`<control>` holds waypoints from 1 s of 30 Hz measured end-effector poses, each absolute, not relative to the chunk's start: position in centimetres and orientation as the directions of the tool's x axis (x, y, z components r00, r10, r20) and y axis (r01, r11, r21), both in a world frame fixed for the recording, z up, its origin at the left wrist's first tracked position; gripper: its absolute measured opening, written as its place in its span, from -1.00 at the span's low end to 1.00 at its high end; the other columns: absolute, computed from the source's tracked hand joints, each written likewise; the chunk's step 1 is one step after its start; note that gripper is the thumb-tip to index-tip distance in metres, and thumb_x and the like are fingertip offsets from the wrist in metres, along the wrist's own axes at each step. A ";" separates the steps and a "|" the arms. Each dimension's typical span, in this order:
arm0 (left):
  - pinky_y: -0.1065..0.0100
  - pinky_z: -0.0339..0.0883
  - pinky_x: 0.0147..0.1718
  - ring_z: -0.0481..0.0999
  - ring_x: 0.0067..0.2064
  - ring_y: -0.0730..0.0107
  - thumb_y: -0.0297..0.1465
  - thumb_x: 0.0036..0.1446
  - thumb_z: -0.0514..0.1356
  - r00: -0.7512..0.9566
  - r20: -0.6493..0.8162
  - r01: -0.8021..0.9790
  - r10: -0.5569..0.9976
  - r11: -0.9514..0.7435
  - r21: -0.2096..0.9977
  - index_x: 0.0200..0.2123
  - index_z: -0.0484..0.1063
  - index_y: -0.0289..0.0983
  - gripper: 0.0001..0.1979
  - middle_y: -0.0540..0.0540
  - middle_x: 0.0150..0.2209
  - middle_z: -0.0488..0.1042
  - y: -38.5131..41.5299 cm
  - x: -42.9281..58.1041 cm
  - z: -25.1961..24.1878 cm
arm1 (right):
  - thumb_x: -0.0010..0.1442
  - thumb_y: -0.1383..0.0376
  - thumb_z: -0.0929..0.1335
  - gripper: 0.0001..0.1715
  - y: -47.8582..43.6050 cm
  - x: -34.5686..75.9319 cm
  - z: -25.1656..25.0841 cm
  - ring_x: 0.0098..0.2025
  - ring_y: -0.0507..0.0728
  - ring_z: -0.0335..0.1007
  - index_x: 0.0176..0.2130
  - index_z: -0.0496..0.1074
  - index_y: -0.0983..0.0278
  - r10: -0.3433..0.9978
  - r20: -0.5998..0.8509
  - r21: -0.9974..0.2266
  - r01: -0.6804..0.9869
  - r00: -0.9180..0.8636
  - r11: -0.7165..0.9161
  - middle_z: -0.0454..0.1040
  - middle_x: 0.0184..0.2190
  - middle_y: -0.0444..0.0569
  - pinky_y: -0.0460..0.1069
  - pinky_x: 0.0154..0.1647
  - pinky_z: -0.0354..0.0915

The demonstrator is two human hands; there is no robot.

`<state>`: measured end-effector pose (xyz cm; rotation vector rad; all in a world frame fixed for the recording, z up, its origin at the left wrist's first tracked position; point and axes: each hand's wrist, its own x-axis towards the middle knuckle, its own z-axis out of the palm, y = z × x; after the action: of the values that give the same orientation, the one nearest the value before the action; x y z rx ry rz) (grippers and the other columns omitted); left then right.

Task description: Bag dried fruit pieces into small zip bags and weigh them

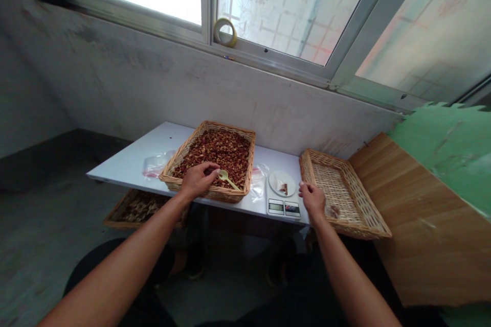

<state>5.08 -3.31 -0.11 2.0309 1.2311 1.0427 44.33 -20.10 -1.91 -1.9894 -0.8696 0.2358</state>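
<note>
Watching remotely, I see left fingers (209, 169) closed on a yellow spoon (226, 178) over a heaped wicker basket (226, 130), the kitchen scale (284, 199) kept at 3 o'clock within right fingers' (305, 190) reach, their grip unclear.

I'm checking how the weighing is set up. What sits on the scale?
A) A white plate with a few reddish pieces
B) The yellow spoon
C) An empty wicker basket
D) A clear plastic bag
A. The white plate rests on the digital scale, with a small heap of reddish pieces on it.
</note>
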 end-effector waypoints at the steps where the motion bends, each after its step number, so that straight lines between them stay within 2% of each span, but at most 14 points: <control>1: 0.34 0.37 -0.29 0.57 -0.31 0.27 -0.09 0.15 0.23 0.281 0.333 0.484 0.900 -0.432 0.761 -0.18 0.61 -0.19 -0.66 -0.05 -0.29 0.65 -3.3 5.1 -0.1 | 0.15 -0.11 0.33 -0.45 -20.4 44.4 -2.1 -0.42 0.21 0.58 -0.30 0.59 0.30 0.662 0.174 -0.818 0.482 0.729 -0.315 0.63 -0.43 0.04 0.01 -0.34 0.35; 12: 0.34 0.36 -0.27 0.57 -0.29 0.27 -0.08 0.15 0.23 0.278 0.324 0.493 0.904 -0.424 0.759 -0.16 0.62 -0.18 -0.65 -0.05 -0.26 0.66 -3.2 5.2 -0.4 | 0.12 -0.08 0.35 -0.46 -20.6 44.1 -2.4 -0.43 0.21 0.56 -0.25 0.60 0.31 0.652 0.162 -0.829 0.461 0.740 -0.317 0.63 -0.44 0.04 0.01 -0.34 0.36; 16: 0.35 0.36 -0.27 0.58 -0.28 0.27 -0.08 0.15 0.22 0.266 0.316 0.510 0.911 -0.411 0.755 -0.16 0.62 -0.18 -0.64 -0.05 -0.25 0.66 -3.2 5.2 -0.4 | 0.15 -0.06 0.32 -0.47 -20.2 43.8 -2.3 -0.39 0.21 0.55 -0.21 0.61 0.30 0.674 0.186 -0.789 0.517 0.715 -0.331 0.63 -0.42 0.04 0.02 -0.30 0.35; 20: 0.34 0.37 -0.24 0.59 -0.25 0.26 -0.06 0.16 0.20 0.269 0.324 0.545 0.907 -0.421 0.725 -0.16 0.62 -0.18 -0.63 -0.06 -0.23 0.67 -3.1 5.2 -0.4 | 0.20 -0.04 0.32 -0.49 -19.5 42.0 -2.1 -0.25 0.21 0.51 -0.14 0.59 0.29 0.726 0.318 -0.636 0.705 0.609 -0.312 0.61 -0.28 0.06 0.03 -0.17 0.32; 23: 0.34 0.37 -0.24 0.60 -0.26 0.26 -0.06 0.16 0.19 0.265 0.323 0.559 0.908 -0.418 0.716 -0.16 0.62 -0.17 -0.62 -0.05 -0.24 0.67 -3.2 5.2 -0.4 | 0.15 -0.04 0.40 -0.36 -18.6 39.4 -2.0 -0.06 0.27 0.42 0.06 0.51 0.33 0.778 0.428 -0.409 0.866 0.461 -0.288 0.56 -0.12 0.15 0.08 -0.02 0.24; 26: 0.34 0.37 -0.26 0.60 -0.26 0.25 -0.05 0.16 0.18 0.266 0.316 0.571 0.911 -0.413 0.709 -0.16 0.62 -0.16 -0.62 -0.03 -0.26 0.67 -3.3 5.3 -0.2 | 0.09 -0.04 0.48 -0.21 -17.5 37.0 -2.3 0.01 0.33 0.31 0.17 0.42 0.31 0.800 0.424 -0.208 0.905 0.425 -0.371 0.48 -0.03 0.21 0.11 -0.01 0.18; 28: 0.34 0.36 -0.27 0.61 -0.26 0.24 -0.05 0.16 0.19 0.266 0.312 0.587 0.912 -0.410 0.698 -0.16 0.62 -0.16 -0.62 -0.03 -0.27 0.67 -3.5 5.3 -0.1 | 0.12 0.04 0.48 -0.32 -16.8 36.3 -2.6 -0.01 0.32 0.29 0.14 0.44 0.28 0.808 0.409 -0.146 0.905 0.424 -0.401 0.46 -0.05 0.19 0.09 -0.05 0.16; 30: 0.35 0.36 -0.26 0.61 -0.25 0.24 -0.05 0.16 0.18 0.272 0.313 0.597 0.910 -0.415 0.687 -0.16 0.62 -0.15 -0.62 -0.02 -0.28 0.67 -3.6 5.2 0.0 | 0.19 0.15 0.44 -0.55 -16.4 36.5 -2.7 -0.07 0.26 0.31 0.04 0.52 0.25 0.808 0.405 -0.141 0.903 0.427 -0.406 0.48 -0.12 0.13 0.05 -0.11 0.15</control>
<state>5.23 -3.57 -0.03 2.1122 1.3576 0.9628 36.51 -16.36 -2.73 -2.3486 -1.4683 -0.3908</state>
